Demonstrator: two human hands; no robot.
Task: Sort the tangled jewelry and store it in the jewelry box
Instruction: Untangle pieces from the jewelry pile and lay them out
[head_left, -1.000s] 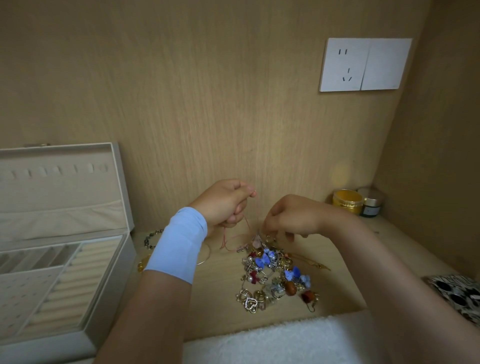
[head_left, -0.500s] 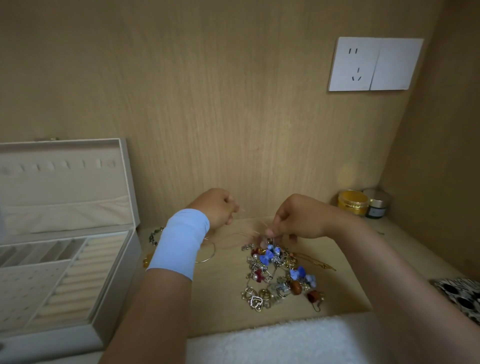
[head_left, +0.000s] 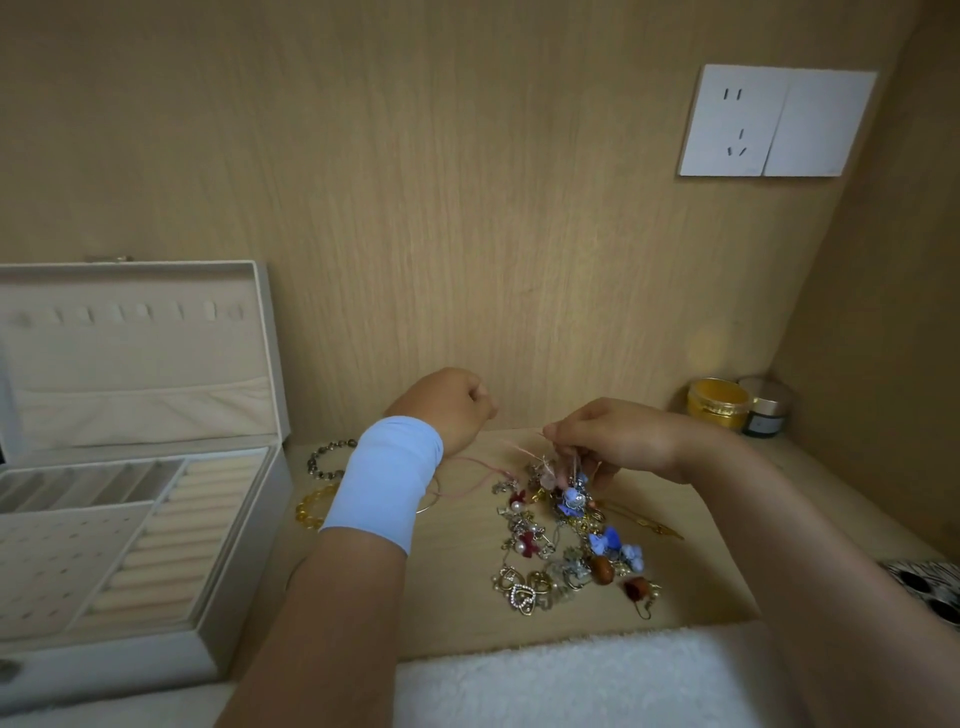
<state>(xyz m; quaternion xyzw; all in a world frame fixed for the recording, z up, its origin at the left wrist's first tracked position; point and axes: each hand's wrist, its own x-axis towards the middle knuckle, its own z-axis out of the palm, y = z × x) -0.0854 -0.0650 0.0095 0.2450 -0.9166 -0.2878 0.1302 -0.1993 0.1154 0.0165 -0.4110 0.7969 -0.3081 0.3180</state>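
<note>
A tangle of jewelry (head_left: 566, 551) with blue flowers, hearts and red beads lies on the wooden desk. My right hand (head_left: 613, 439) pinches a thin pink cord (head_left: 483, 467) at the top of the tangle, lifting a blue flower piece a little. My left hand (head_left: 449, 405), with a light blue wristband, is curled into a fist left of it; whether it holds the cord's other end is hidden. The open beige jewelry box (head_left: 244, 519) stands at the left. A dark bead bracelet (head_left: 324, 457) and a yellow bead bracelet (head_left: 311, 506) lie beside the box.
Two small jars, one gold (head_left: 719, 402) and one dark (head_left: 766, 413), stand in the back right corner. A white fluffy cloth (head_left: 571, 680) covers the near edge. A black-and-white patterned thing (head_left: 930, 587) lies at the right. A wall socket (head_left: 776, 122) is above.
My left hand has drifted left and away from my right hand. My right hand stays over the tangle, holding the cord.
</note>
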